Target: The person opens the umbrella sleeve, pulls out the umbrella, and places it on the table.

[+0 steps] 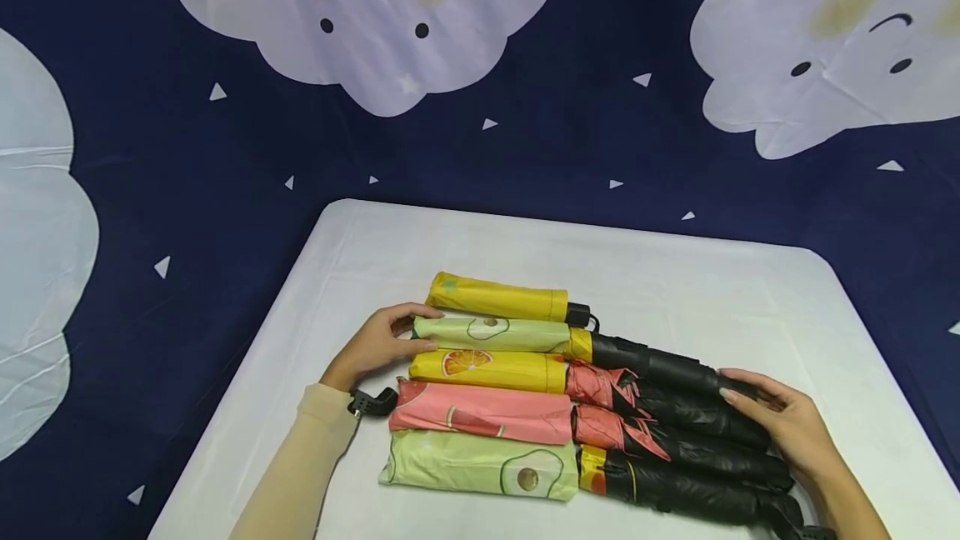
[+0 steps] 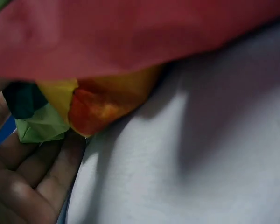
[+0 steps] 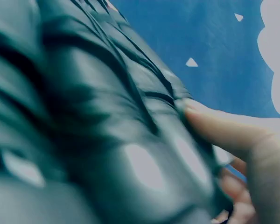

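My left hand (image 1: 378, 347) grips the left end of a light green folding umbrella (image 1: 525, 336) with an avocado print, thumb on the near side and fingers on the far side. In the left wrist view, its green end (image 2: 44, 125) lies at my fingers. My right hand (image 1: 798, 423) holds the right end of the farthest black folded umbrella (image 1: 652, 362) between thumb and fingers. The right wrist view shows my right thumb (image 3: 219, 126) against its shiny black cloth. The black umbrella's yellow left end meets the green umbrella's right end.
A yellow umbrella (image 1: 502, 297) with a black handle lies farthest back. Nearer lie an orange-slice print umbrella (image 1: 517, 371), a pink watermelon one (image 1: 525, 413) and another avocado one (image 1: 450, 461). More black umbrellas (image 1: 712, 452) lie at right on the white table (image 1: 637, 265).
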